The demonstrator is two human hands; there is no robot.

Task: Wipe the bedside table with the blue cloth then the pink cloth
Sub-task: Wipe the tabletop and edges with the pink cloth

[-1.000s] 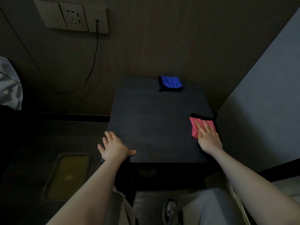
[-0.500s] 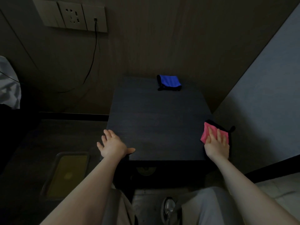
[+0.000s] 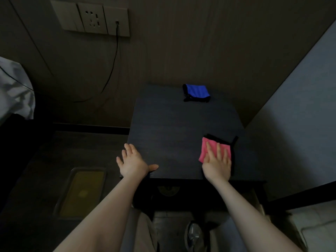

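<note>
The dark bedside table (image 3: 174,131) fills the middle of the view. A folded blue cloth (image 3: 197,91) with a black edge lies at the table's far side, near the wall. My right hand (image 3: 217,163) presses flat on the pink cloth (image 3: 205,148) near the table's front right corner; a black edge of the cloth shows behind and right of my fingers. On the front left corner rests my left hand (image 3: 133,163), fingers spread flat and holding nothing.
A wall socket plate (image 3: 91,18) with a black cable (image 3: 111,70) hanging down sits on the wall at upper left. White bedding (image 3: 14,91) is at the far left. A yellowish tray (image 3: 81,191) lies on the floor left of the table. A grey wall (image 3: 300,115) stands right of the table.
My right hand has slid the pink cloth out to the table's right edge and back left, nearer the front. My left hand has stayed on the front left corner.
</note>
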